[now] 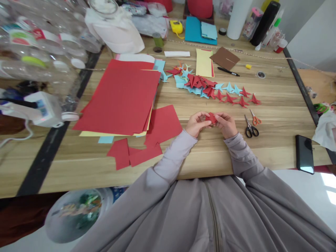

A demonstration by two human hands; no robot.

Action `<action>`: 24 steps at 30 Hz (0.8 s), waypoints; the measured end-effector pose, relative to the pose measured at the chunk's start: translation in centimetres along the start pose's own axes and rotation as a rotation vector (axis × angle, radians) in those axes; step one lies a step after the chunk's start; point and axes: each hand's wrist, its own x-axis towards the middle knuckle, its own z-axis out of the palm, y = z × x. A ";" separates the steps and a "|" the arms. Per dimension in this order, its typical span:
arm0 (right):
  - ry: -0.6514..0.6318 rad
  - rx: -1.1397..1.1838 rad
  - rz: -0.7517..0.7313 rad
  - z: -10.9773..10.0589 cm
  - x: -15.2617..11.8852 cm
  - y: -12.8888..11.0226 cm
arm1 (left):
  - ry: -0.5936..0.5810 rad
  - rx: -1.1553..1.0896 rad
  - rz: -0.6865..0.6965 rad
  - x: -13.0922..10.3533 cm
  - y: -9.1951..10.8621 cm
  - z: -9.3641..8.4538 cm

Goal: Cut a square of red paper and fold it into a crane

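Note:
Between my two hands is a small folded piece of red paper (211,118), held just above the wooden table. My left hand (196,123) pinches its left side with thumb and fingers. On the opposite side, my right hand (226,123) grips the paper in the same way, fingers closed. Beyond the hands lies a cluster of folded red paper cranes (201,82) mixed with light blue ones (229,88). To the right of my right hand rest black-handled scissors (251,130) and smaller orange-handled scissors (255,118).
A stack of large red sheets (123,98) lies left, with cut red pieces (139,155) near the front edge. Yellow paper (204,63), brown paper (225,58) and a black pen (228,71) lie farther back. A phone (304,154) sits right; plastic bottles (44,45) crowd the far left.

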 end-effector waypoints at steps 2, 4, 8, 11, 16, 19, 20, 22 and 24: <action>-0.008 0.003 0.002 0.0 -0.1 -0.1 | -0.012 -0.017 -0.006 0.0 0.0 0.0; -0.013 0.000 -0.001 0.1 -0.1 -0.2 | -0.027 -0.031 -0.014 -0.1 0.0 0.0; -0.010 -0.022 0.004 0.1 -0.1 -0.2 | -0.035 -0.040 -0.023 -0.1 0.0 0.0; -0.008 -0.023 0.005 0.0 -0.1 -0.1 | -0.035 -0.039 -0.019 -0.1 0.0 0.1; -0.012 -0.021 0.003 0.0 -0.1 -0.1 | -0.034 -0.040 -0.022 -0.1 0.0 0.1; -0.010 -0.033 -0.002 -0.1 -0.1 0.0 | -0.032 -0.038 -0.023 -0.1 -0.1 0.1; -0.010 -0.035 -0.002 -0.1 -0.1 0.0 | -0.030 -0.038 -0.025 -0.1 -0.1 0.1; -0.009 -0.037 -0.003 -0.1 0.0 -0.1 | -0.028 -0.038 -0.025 0.0 -0.1 0.1; -0.008 -0.036 -0.011 -0.1 0.0 -0.1 | -0.025 -0.038 -0.026 0.0 -0.2 0.1</action>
